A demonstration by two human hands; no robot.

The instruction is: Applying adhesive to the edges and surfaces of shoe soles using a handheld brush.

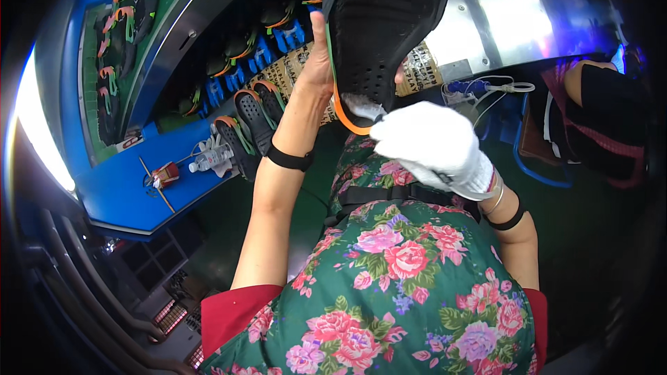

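A black shoe (pixel 382 21) with a green and orange edge is held up in front of me, its broad end pointing away. Small holes dot its nearer half. My bare left hand (pixel 316 69) grips it, thumb along the left side and a fingertip showing at the right. At the shoe's near end, my right hand (pixel 431 146), in a white knitted glove, is closed with its fingers curled against the orange edge. What those fingers hold, if anything, is hidden. A whitish patch (pixel 365 106) shows on the shoe beside the glove.
At left, a blue table (pixel 132 198) bears a clear bottle (pixel 210 158), a small red item (pixel 165 175) and several black shoes (pixel 256 119). Beyond stands a curved metal-edged machine (pixel 486 24) with blue holders (pixel 260 52). White cables (pixel 497 87) lie near another person (pixel 601 111) at right.
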